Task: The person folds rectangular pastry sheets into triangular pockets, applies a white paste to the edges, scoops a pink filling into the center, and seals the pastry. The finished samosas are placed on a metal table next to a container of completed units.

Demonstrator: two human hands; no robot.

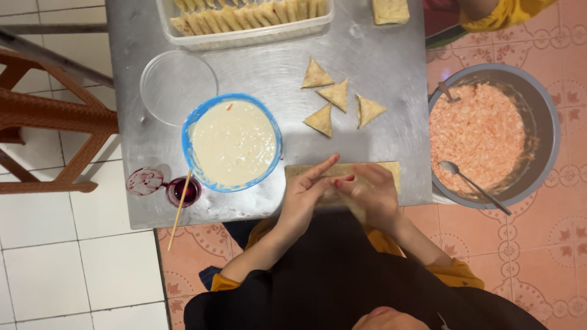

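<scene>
No packages, labels, signs or screens in view, only unmarked bowls and containers on the table.

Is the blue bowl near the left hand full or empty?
Nearly full: pale batter fills the blue bowl almost to its rim, beside the left hand.

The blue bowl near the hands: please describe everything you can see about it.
The blue bowl is round, with a bright blue rim that looks like plastic. It stands upright on the metal table, filled almost to the rim with smooth, cream-white batter; a small orange speck sits near the top edge. No hand touches it. A clear round lid lies just beside it.
</scene>
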